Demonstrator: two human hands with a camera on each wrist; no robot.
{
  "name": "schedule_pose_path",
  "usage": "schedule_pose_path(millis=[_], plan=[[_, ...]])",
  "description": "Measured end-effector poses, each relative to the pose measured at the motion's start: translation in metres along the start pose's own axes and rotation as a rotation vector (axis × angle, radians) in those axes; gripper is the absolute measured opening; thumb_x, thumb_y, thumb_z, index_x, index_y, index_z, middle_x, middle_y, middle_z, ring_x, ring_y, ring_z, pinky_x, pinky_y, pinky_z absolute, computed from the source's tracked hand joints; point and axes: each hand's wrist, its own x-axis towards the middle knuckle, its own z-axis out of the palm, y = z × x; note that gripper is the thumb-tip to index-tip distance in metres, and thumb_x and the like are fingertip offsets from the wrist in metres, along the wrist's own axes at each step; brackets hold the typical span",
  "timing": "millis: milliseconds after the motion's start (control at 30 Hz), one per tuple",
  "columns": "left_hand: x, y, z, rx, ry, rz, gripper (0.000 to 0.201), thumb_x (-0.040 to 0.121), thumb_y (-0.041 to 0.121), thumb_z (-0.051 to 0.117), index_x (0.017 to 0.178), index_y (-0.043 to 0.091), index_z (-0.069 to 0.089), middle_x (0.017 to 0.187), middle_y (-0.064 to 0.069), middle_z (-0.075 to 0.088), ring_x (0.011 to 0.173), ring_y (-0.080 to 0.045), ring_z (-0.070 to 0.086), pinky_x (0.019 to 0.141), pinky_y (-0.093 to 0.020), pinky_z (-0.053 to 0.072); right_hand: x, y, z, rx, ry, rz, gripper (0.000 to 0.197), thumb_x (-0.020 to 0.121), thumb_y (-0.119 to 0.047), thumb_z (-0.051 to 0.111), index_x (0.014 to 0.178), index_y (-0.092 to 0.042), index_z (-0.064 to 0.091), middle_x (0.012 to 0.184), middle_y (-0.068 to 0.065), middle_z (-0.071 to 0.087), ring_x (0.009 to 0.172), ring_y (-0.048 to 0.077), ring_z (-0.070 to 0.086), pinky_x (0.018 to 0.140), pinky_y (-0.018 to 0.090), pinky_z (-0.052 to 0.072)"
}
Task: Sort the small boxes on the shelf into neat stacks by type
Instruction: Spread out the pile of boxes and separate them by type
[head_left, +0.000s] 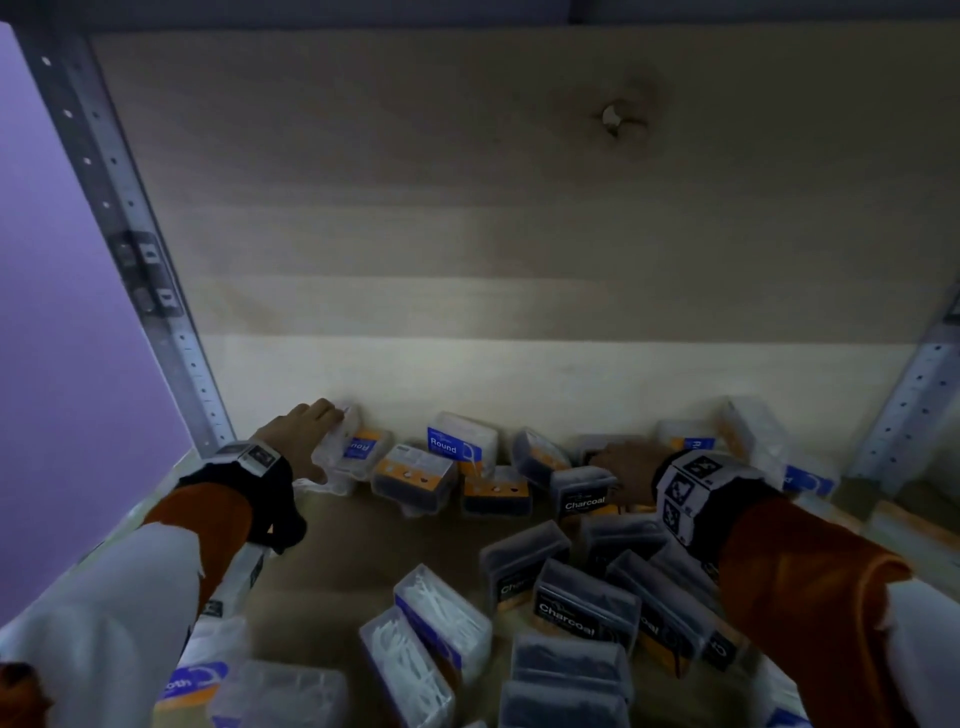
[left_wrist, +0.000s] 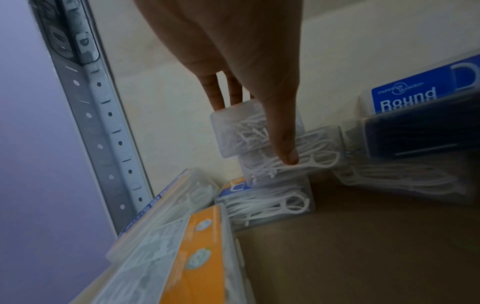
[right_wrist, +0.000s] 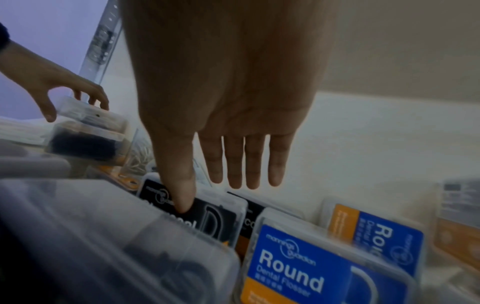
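While the boxes lie mixed over the shelf (head_left: 395, 540), the person reaches deep with both hands toward the back wall. The left hand (head_left: 306, 441) is at the far left corner, where clear boxes with white flossers are piled. Its grip is around the top white box (left_wrist: 241, 131): fingers behind it, thumb over its front, so the box sits between them, just above the pile. I think the corner serves as a stop, so a stack of one type can stand straight there.

The right hand (right_wrist: 228, 115) is spread flat and holds nothing. Its thumb tip touches the black label of a charcoal box (right_wrist: 207, 218) that stands on edge in the back row, and the four fingers hang just past the box, apart from it. A blue Round box (right_wrist: 301, 267) stands beside it. Probably this hand will take the charcoal box next, but the grip is not closed yet.
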Motion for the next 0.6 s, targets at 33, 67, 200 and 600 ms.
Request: schedule_pose_path(millis=[33, 67, 200, 600], plan=[[0.001, 0.001, 0.000, 0.001, 0.008, -0.004, 0.083, 0.080, 0.038, 0.068, 0.145, 0.014, 0.020, 0.144, -0.002, 0.027, 0.126, -0.021, 0.038, 0.099, -0.030, 0.039, 0.000, 0.001, 0.001, 0.003, 0.009, 0.033, 0.045, 0.092, -0.024, 0.055, 0.136, -0.017, 0.047, 0.140, 0.013, 0.048, 0.128, 0.028, 0.047, 0.103, 0.036, 0.038], [0.001, 0.002, 0.000, -0.005, 0.016, -0.007, 0.082, 0.082, 0.036, 0.066, 0.145, 0.014, 0.019, 0.144, -0.003, 0.028, 0.127, -0.021, 0.038, 0.100, -0.030, 0.039, 0.001, 0.003, 0.003, 0.012, 0.007, 0.053, 0.045, 0.090, -0.024, 0.056, 0.134, -0.020, 0.049, 0.136, 0.010, 0.052, 0.125, 0.028, 0.050, 0.101, 0.036, 0.041], [-0.002, 0.005, -0.002, -0.037, 0.043, -0.025, 0.075, 0.085, 0.026, 0.057, 0.147, 0.012, 0.016, 0.144, -0.006, 0.028, 0.129, -0.023, 0.037, 0.102, -0.030, 0.039, 0.005, 0.002, 0.003, 0.023, 0.012, 0.070, 0.042, 0.090, -0.023, 0.057, 0.132, -0.018, 0.050, 0.133, 0.010, 0.054, 0.122, 0.029, 0.052, 0.092, 0.034, 0.043], [-0.015, -0.017, -0.035, -0.288, 0.136, -0.160, 0.057, 0.082, 0.038, 0.067, 0.127, 0.008, 0.049, 0.126, -0.013, 0.049, 0.115, -0.029, 0.052, 0.090, -0.034, 0.041, 0.021, -0.003, 0.006, -0.099, 0.021, 0.090, 0.037, 0.103, -0.017, 0.032, 0.137, -0.007, 0.040, 0.140, 0.014, 0.045, 0.127, 0.024, 0.047, 0.098, 0.031, 0.037]])
